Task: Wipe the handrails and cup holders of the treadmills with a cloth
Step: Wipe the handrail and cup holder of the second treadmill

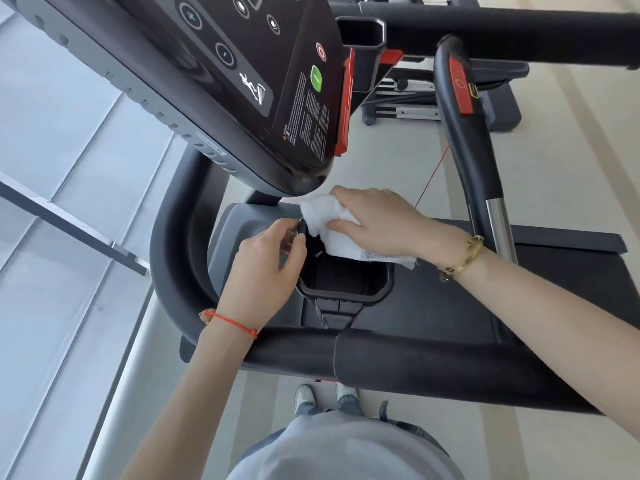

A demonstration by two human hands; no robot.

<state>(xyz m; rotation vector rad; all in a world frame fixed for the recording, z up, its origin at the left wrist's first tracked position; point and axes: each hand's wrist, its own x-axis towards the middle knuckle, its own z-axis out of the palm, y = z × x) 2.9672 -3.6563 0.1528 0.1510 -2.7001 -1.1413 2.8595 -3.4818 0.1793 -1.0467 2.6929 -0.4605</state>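
Cloth (334, 226), white and bunched, lies on the far rim of the cup holder (343, 278), directly below the lower edge of the console (242, 81). The right hand (377, 220) forms the working grip: fingers curled over the cloth with the thumb pinching a fold, a loose tail draping onto the right side of the rim. The left hand (268, 261) pinches the near-left edge of the cup holder between fingers and thumb, which appears to steady it. For a thorough pass, push the cloth down into the dark recess, sweep the walls and floor, then trace the full rim; gather the tail so it does not drag. The console overhang limits clearance at the far edge, so approach from the near side. The padded front handrail (433, 362) lies just before the person, and the curved side rail (467, 140) rises to the right, both judged still to be wiped. A red safety cord (433, 178) hangs close to the right hand and could snag.
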